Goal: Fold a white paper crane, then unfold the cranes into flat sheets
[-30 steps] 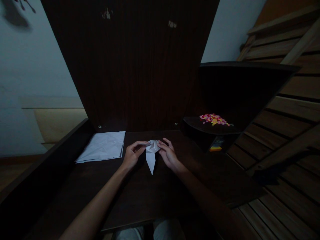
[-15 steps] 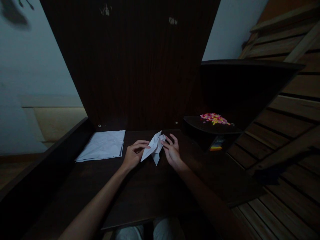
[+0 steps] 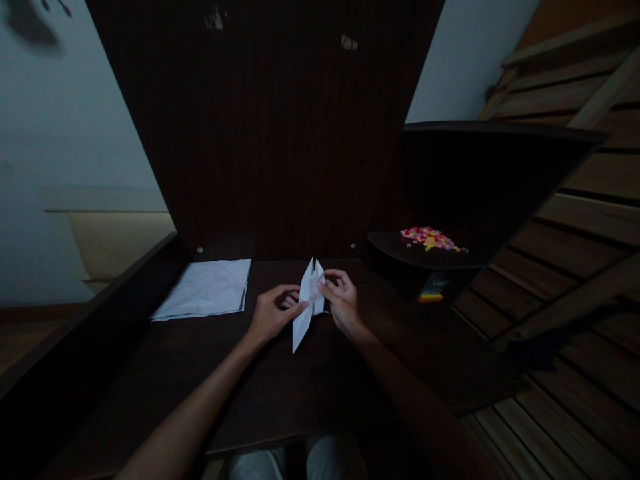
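A folded white paper [image 3: 304, 319] with pointed ends is held between both hands over the dark desk. My left hand [image 3: 274, 312] pinches its left side, thumb in front and fingers behind. On the right side, my right hand [image 3: 342, 299] grips the paper between thumb and curled fingers. Two narrow tips point up toward the back panel, and one long tip points down toward me. The fingertips behind the paper are partly hidden.
White paper sheets [image 3: 207, 288] lie stacked at the desk's back left. Small pink, red and yellow pieces [image 3: 430, 238] are heaped on a corner shelf [image 3: 395, 250] at right. A dark panel [image 3: 270, 133] rises behind the desk, and wooden slats [image 3: 590, 227] stand at far right.
The folded paper has turned more upright, its long tip now pointing down toward me. My left thumb has come onto its front face, and the right fingers have curled in closer.
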`<state>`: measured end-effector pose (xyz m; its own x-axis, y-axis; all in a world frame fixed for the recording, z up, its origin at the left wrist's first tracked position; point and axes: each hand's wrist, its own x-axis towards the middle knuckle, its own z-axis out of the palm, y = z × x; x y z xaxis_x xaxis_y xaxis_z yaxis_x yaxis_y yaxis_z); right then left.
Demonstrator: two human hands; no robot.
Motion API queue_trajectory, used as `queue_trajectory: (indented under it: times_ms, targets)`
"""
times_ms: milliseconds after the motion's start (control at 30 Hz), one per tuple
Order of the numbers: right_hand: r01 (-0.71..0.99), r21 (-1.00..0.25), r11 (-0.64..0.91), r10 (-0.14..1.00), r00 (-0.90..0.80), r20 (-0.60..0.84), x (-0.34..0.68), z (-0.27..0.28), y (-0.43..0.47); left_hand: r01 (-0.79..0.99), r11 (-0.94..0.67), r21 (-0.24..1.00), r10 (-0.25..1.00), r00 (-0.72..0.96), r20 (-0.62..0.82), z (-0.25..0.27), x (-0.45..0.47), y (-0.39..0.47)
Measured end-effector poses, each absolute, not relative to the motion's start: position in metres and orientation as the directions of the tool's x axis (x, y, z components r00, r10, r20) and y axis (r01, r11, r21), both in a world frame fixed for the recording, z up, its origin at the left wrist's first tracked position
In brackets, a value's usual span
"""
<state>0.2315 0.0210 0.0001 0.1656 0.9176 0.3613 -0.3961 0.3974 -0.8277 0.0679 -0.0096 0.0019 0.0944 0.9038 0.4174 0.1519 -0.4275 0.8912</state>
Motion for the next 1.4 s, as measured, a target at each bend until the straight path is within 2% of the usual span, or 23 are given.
queue_trajectory:
  times_ms: [267, 400, 567, 733, 867, 1000, 1200, 1400]
  targets:
    - [-0.294, -0.854, 0.429, 0.901, 0.076, 0.426, 0.231, 0.0, 0.017, 0.387, -0.511, 0.767, 0.844, 0.06, 0.533, 0.008, 0.07, -0.018]
    - [-0.276, -0.853, 0.444, 0.894, 0.079, 0.44, 0.232, 0.0, 0.017, 0.455, -0.475, 0.753, 0.856, 0.04, 0.515, 0.009, 0.068, -0.018]
    - [-0.186, -0.848, 0.496, 0.868, 0.125, 0.48, 0.234, -0.004, 0.022, 0.346, -0.454, 0.821, 0.88, 0.031, 0.474, 0.007, 0.067, -0.013]
    - [0.203, -0.76, 0.617, 0.727, 0.22, 0.65, 0.236, -0.001, 0.016, 0.316, -0.456, 0.832, 0.863, -0.069, 0.5, 0.007, 0.068, -0.013]
    - [0.365, -0.579, 0.729, 0.621, 0.004, 0.784, 0.234, 0.003, 0.003, 0.351, -0.449, 0.822, 0.837, -0.158, 0.525, 0.008, 0.067, -0.014]
    - [0.449, -0.462, 0.765, 0.573, -0.146, 0.806, 0.231, -0.001, 0.0, 0.299, -0.458, 0.837, 0.831, -0.191, 0.523, 0.006, 0.068, -0.014]
    - [0.512, -0.466, 0.722, 0.592, -0.107, 0.799, 0.231, -0.009, 0.006, 0.101, -0.452, 0.886, 0.871, -0.163, 0.463, 0.01, 0.072, -0.012]
    - [0.439, -0.596, 0.673, 0.665, -0.006, 0.747, 0.23, -0.008, 0.004, 0.074, -0.441, 0.895, 0.886, -0.123, 0.447, 0.015, 0.072, -0.014]
